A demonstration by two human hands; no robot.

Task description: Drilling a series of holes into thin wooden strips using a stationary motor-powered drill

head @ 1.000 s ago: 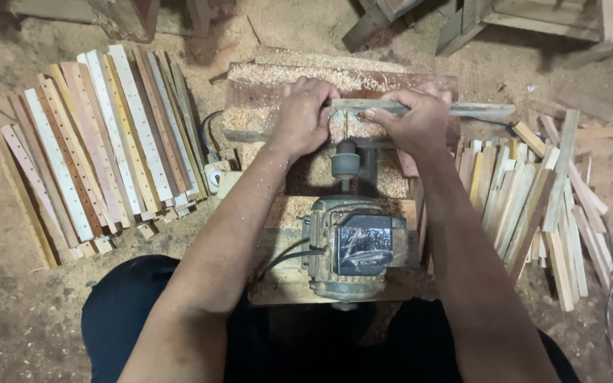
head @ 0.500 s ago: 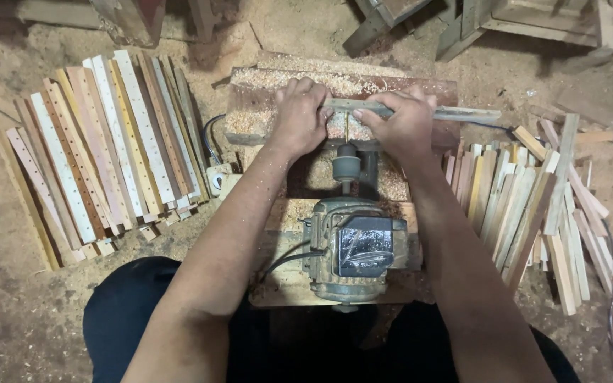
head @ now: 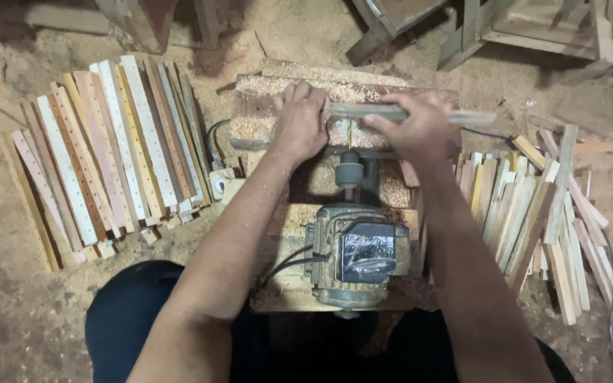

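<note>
Left hand (head: 301, 120) and right hand (head: 414, 128) both clamped on slat (head: 391, 112), held crosswise at the bit (head: 350, 135) of motor (head: 358, 255), probably for steadiness; drilled slats (head: 108, 156) left, blanks (head: 533, 213) right, within reach

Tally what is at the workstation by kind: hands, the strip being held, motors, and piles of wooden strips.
Hands: 2, left hand and right hand
Held wooden strip: 1, gripped by both hands
Electric motor: 1
Piles of strips: 2, drilled pile and plain pile
Total: 6
</note>
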